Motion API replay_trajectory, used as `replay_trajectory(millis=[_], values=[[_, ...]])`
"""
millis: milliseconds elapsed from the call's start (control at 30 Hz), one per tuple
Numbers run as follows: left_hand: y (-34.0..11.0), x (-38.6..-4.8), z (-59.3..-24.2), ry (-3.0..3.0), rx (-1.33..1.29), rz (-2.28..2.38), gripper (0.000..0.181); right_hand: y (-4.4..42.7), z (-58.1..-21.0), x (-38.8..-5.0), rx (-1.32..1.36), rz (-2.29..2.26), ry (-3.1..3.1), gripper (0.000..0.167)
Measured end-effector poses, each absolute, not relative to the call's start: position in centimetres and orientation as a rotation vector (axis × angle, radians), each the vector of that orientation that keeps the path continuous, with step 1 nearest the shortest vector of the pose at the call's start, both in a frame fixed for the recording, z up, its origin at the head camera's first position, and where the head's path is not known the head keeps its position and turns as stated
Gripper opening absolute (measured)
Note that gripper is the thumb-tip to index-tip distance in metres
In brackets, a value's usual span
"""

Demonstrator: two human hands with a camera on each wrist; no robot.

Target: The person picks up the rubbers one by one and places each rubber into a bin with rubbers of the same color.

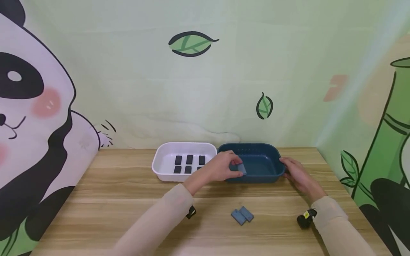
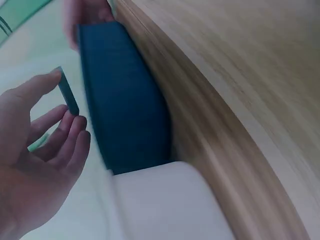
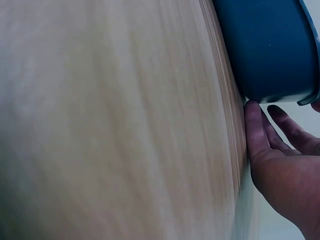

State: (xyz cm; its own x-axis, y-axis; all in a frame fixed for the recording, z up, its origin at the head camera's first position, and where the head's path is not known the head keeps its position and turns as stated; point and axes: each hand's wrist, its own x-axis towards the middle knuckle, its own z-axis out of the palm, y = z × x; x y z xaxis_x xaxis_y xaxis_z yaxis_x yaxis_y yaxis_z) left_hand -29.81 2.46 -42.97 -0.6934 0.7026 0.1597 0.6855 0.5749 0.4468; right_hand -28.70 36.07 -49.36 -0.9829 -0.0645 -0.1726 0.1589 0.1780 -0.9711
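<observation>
Over the dark blue basin [image 1: 253,179], my left hand [image 1: 221,167] pinches a thin blue-grey tile [image 1: 241,169] between thumb and fingertips. The left wrist view shows this tile [image 2: 69,92] edge-on, apart from the basin wall [image 2: 125,95]. My right hand [image 1: 298,174] holds the basin's right end, with a fingertip at the rim. From the right wrist, other fingers of that hand [image 3: 280,160] appear by the basin's lower end [image 3: 270,55]. Two more blue-grey tiles [image 1: 238,217] lie on the table in front, one touching the other.
Left of the basin and against it stands a white basin [image 1: 185,176] with several black tiles [image 1: 189,159] in rows; my left hand and arm hide part of it. Both basins stand on the wood-grained table [image 1: 128,199], near the printed backdrop [image 1: 134,89].
</observation>
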Motion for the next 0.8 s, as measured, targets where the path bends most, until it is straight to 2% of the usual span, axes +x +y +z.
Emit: replay_trajectory(millis=[333,800], values=[[5.6,-33.3,-45.6,2.794,1.084,0.628,0.039,36.0,-49.4,-28.8,0.113,-1.919,2.273,0.061],[7.2,-33.4,-45.8,2.751,0.887,0.458,0.033,36.1,-49.3,-28.8,0.127,-1.955,2.252,0.058]])
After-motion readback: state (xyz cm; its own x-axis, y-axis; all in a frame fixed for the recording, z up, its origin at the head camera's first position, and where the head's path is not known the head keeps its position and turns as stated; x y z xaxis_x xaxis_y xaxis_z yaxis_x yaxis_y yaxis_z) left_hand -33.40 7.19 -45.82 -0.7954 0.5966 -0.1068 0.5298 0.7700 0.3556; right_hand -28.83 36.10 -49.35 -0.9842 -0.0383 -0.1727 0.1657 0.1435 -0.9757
